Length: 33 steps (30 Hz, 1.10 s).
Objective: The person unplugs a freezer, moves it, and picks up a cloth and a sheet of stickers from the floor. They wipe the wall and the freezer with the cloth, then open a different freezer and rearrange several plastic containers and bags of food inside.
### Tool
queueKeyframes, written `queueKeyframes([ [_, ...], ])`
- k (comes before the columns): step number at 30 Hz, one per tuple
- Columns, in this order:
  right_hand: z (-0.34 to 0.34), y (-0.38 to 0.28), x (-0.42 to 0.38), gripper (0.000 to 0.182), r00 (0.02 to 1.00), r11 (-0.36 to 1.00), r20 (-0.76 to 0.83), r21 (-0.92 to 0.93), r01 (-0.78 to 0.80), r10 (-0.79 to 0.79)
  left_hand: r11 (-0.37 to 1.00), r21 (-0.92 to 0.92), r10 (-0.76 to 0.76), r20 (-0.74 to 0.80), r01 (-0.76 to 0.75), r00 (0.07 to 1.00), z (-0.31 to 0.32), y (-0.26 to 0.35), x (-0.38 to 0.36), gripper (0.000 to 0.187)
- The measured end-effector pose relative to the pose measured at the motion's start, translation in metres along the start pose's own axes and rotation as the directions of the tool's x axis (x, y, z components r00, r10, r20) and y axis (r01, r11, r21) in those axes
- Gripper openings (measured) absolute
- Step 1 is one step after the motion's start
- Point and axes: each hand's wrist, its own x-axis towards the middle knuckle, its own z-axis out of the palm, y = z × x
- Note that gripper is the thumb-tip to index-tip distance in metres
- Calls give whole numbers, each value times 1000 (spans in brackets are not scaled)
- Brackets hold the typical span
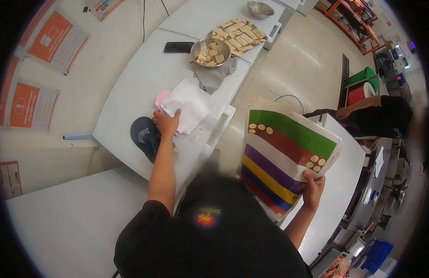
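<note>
My left hand (166, 123) is closed on the near corner of a stack of white papers (190, 105) on the table; a pink sheet (161, 99) shows beneath them. Beside that hand lies a dark cap (144, 136). My right hand (312, 187) grips the lower right edge of a large sheet with colored stripes (279, 157) in green, red, white, purple, yellow and blue, with pale round discs on it. The sheet is held up to the right of my body.
On the white table (131, 88) are a black phone (179, 47), a metal bowl of pieces (211, 53), a gray cloth (212, 78), a tray of flat pieces (240, 36) and another bowl (260, 9). At the right, a person (381, 116) stands by a white counter (349, 153).
</note>
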Motion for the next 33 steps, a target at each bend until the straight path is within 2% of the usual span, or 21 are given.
queueKeyframes([
  [3,-3,-2,-5,46,1000,1000,-21,0,-13,13,997,82,-10,103,1,995,-42,33,-17,103],
  [5,-7,-2,-12,45,999,1000,-32,15,-4,4,989,143,3,171,-27,985,-48,34,-21,104],
  [7,-10,-3,-22,44,995,999,-91,4,51,-51,947,284,92,212,-152,973,-41,17,-10,95],
  [11,-25,0,-35,45,989,999,-145,-21,30,-33,872,414,145,291,-261,946,-29,-2,2,81],
  [13,-32,7,-42,45,981,994,-162,-11,106,-106,823,486,81,411,-294,908,-33,3,7,70],
  [14,-38,12,-47,45,979,994,-176,-7,105,-105,819,486,91,418,-307,904,-33,5,11,70],
  [17,-48,18,-60,47,982,998,-189,51,32,-22,746,540,108,480,-390,871,-38,13,18,69],
  [19,-50,15,-71,47,965,997,-257,64,-41,56,697,591,65,513,-406,856,-43,23,16,82],
  [20,-52,16,-76,47,955,995,-285,72,-63,81,692,587,76,520,-421,851,-46,29,15,82],
  [22,-64,26,-85,47,952,1000,-305,7,-1,3,711,588,157,402,-385,902,-55,35,6,97],
  [23,-66,26,-89,47,947,1000,-322,10,4,-1,707,581,172,411,-402,895,-59,39,5,97],
  [25,-64,21,-97,46,930,999,-366,-3,42,-40,676,610,177,411,-414,894,-70,43,5,109],
  [26,-62,16,-102,46,924,999,-380,-1,43,-41,666,632,205,356,-396,912,-73,44,0,110],
  [28,-57,5,-110,44,900,999,-435,-35,-28,9,684,589,243,374,-431,895,-93,67,-14,110],
  [30,-53,5,-115,41,899,997,-434,-72,38,-65,704,536,286,387,-466,876,-82,79,-24,111],
  [31,-50,5,-117,39,903,990,-410,-110,92,-129,620,404,524,423,-672,739,-68,78,-29,111],
  [32,-45,0,-119,39,898,989,-419,-113,95,-134,479,267,725,417,-836,549,-55,78,-34,112],
  [33,-38,-11,-120,35,917,990,-387,-131,49,-97,592,-9,699,504,-806,508,-47,96,-56,112],
])
